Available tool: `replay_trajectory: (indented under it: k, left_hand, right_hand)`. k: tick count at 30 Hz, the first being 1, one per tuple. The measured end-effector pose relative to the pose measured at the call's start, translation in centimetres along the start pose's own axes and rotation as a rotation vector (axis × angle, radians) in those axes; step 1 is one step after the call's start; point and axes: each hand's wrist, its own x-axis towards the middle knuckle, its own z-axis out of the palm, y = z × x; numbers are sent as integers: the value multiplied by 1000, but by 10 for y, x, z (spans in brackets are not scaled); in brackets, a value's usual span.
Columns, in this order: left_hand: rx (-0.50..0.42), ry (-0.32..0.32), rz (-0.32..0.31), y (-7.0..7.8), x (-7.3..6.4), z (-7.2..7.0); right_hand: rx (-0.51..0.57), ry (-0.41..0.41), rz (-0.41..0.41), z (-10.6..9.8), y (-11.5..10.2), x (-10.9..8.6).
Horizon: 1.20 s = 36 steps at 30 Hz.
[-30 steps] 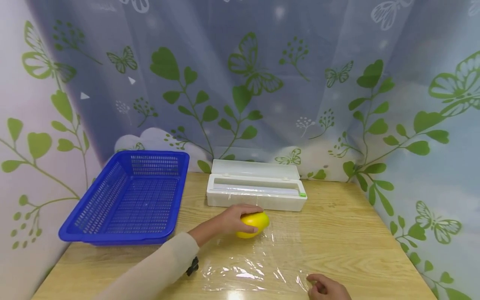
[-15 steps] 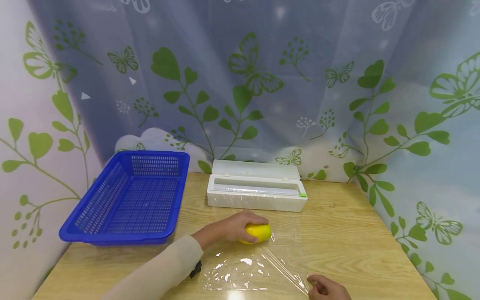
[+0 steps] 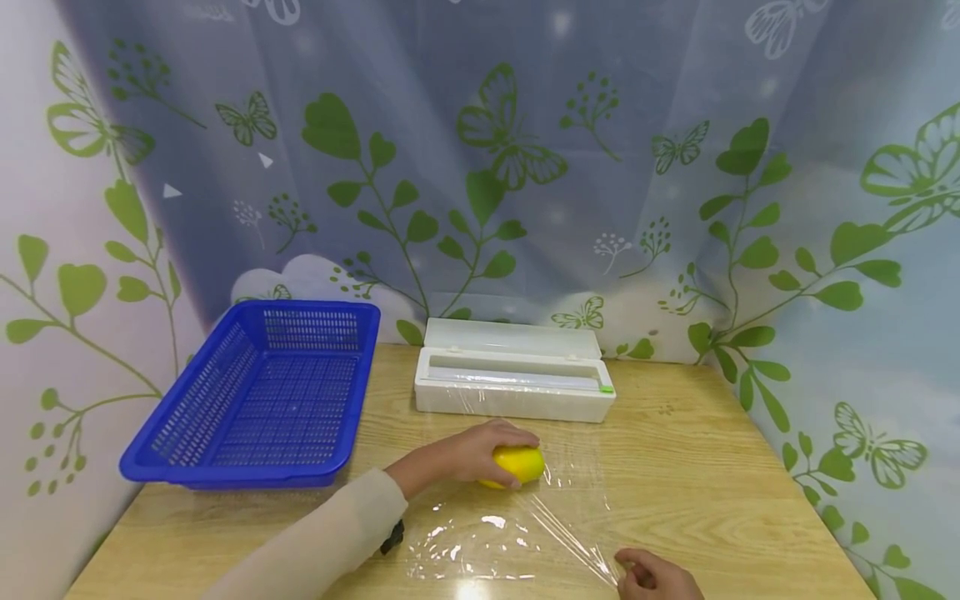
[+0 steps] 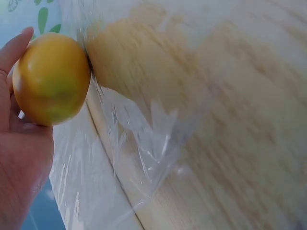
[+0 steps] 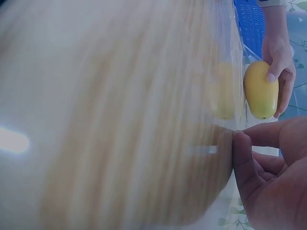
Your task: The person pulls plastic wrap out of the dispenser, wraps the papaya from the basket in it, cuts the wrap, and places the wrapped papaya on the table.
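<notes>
My left hand [image 3: 476, 454] grips a yellow mango [image 3: 528, 464] from above, its blunt end facing right. In the left wrist view the mango [image 4: 53, 79] rests against the clear plastic wrap [image 4: 144, 139], with fingers and thumb around its near side. The sheet of plastic wrap [image 3: 480, 542] lies spread on the table, running from the white wrap box toward the front edge. Tight creases run from near the mango to my right hand [image 3: 658, 575], which pinches the sheet's front right corner. The right wrist view shows that thumb and forefinger [image 5: 242, 139] meeting at the film.
Behind the mango stands the white wrap box [image 3: 513, 400], lid raised, with a roll inside and a green slider [image 3: 606, 389] at its right end. A blue plastic basket [image 3: 258, 477] sits at the left. A patterned curtain [image 3: 480, 167] encloses the wooden table [image 3: 697, 467].
The left hand has shifted the mango slightly right and toward the front. Straight creases have formed in the wrap toward the right hand, which stays in place.
</notes>
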Motion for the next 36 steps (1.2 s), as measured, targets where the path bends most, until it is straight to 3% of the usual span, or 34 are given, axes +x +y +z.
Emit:
replay_trajectory:
  k: [11, 20, 24, 30, 36]
  left_hand:
    - [-64, 56, -31, 1, -4, -3]
    - [-60, 104, -51, 2, -10, -6]
    - [-71, 154, -23, 8, -25, -7]
    - [-210, 241, -26, 25, -56, -5]
    - [-269, 247, -41, 32, -80, 1]
  right_hand:
    - [15, -5, 0, 1, -3, 2]
    - [23, -12, 1, 2, -4, 2]
    - [29, -6, -10, 4, -5, 3]
    - [13, -4, -23, 4, -5, 4]
    - [-3, 9, -55, 2, -1, 4]
